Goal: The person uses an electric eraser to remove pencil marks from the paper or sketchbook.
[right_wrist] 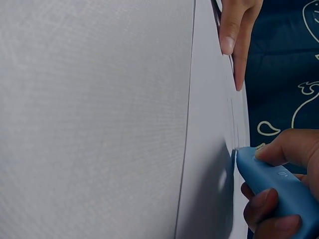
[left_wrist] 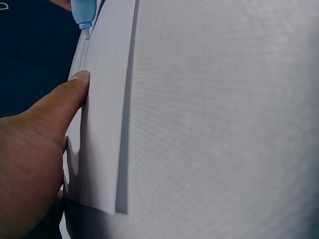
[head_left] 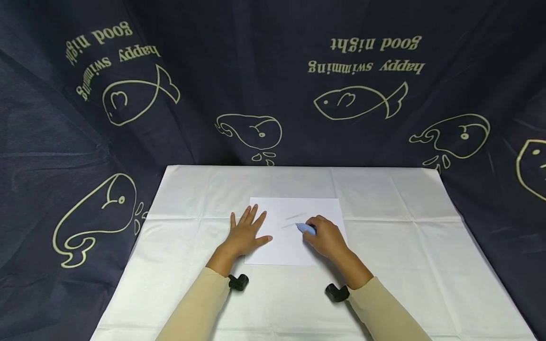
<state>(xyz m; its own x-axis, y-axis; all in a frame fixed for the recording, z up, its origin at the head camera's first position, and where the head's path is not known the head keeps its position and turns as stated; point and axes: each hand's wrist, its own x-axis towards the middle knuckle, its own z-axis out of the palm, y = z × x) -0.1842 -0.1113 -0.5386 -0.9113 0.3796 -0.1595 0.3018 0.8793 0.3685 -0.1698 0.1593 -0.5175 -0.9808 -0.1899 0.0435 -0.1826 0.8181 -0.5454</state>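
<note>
A white sheet of paper [head_left: 281, 253] lies on the white-covered table. My left hand [head_left: 243, 238] rests with fingers spread over the sheet's left edge, its thumb on the paper. In my right hand [head_left: 327, 239] I grip a light-blue correction pen [head_left: 306, 228], its small metal tip pointing left and down at the paper. Faint grey strokes [head_left: 294, 216] run slantwise near that tip. The left wrist view shows the left thumb [left_wrist: 67, 99] and the tip end of the correction pen [left_wrist: 83, 12]. Up close in the right wrist view, fingers curl round its blue body [right_wrist: 276, 186].
The white tablecloth [head_left: 405, 255] has fold creases and spreads around the sheet on all sides. Behind it hangs a dark blue curtain [head_left: 273, 71] with fish and whale drawings. A small black wrist camera [head_left: 239, 282] sits by each sleeve cuff.
</note>
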